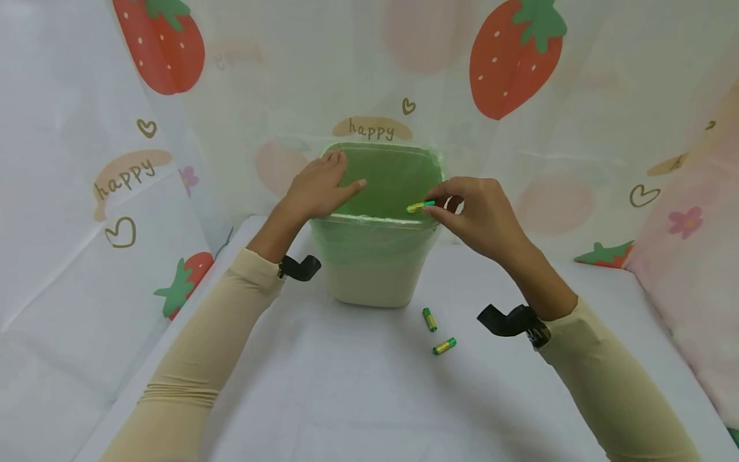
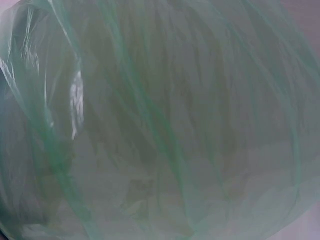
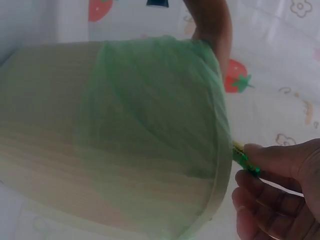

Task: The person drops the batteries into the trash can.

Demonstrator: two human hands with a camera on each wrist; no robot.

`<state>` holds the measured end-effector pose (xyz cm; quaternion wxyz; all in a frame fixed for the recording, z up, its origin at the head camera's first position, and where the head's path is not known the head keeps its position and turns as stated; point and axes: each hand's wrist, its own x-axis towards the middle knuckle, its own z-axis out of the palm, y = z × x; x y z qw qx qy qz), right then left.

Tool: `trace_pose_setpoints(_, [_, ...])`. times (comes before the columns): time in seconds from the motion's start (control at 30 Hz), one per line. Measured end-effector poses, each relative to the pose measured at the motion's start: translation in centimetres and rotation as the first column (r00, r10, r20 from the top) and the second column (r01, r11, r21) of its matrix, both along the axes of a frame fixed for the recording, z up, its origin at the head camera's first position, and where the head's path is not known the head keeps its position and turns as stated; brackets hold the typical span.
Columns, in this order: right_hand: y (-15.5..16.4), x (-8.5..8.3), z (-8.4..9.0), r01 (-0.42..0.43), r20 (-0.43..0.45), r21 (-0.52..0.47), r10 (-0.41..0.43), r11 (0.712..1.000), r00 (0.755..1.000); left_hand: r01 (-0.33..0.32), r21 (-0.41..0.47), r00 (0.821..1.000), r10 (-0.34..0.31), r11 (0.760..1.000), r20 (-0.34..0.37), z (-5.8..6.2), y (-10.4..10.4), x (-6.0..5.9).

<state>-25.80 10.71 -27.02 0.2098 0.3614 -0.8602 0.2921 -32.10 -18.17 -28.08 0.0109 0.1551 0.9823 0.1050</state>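
A cream bin (image 1: 369,282) lined with a green plastic bag (image 1: 398,183) stands at the back of the white table. My left hand (image 1: 317,189) rests on the bin's left rim, fingers straight over the bag. My right hand (image 1: 479,215) pinches a green and yellow battery (image 1: 420,206) over the bin's right rim. The right wrist view shows the bin (image 3: 60,150), the bag (image 3: 150,110), the battery (image 3: 245,157) and my right hand (image 3: 280,185). Only the green bag (image 2: 160,120) fills the left wrist view.
Two more green and yellow batteries (image 1: 429,319) (image 1: 444,346) lie on the white table (image 1: 346,385) in front of the bin, to its right. A strawberry-print curtain (image 1: 514,58) surrounds the table on three sides.
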Motion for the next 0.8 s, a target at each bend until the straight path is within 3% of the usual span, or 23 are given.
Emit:
trace_pose_setpoints(0.27, [-0.8,-1.7,0.7,0.029,0.016,0.042,-0.030,0.999,0.999,-0.005,-0.004,1.000,0.005,1.000,-0.004,0.0,0.0,-0.2])
trace_pose_setpoints(0.57, [-1.6,-4.1,1.0,0.083,0.100,0.106,-0.093,0.991,0.991,-0.009,0.002,1.000,0.009,1.000,0.008,-0.1,0.0,0.0])
trace_pose_setpoints(0.8, [-2.1,-5.4,1.1,0.079,0.108,0.139,-0.094,0.987,0.990,-0.005,-0.004,1.000,0.005,1.000,0.001,0.0,-0.1,-0.2])
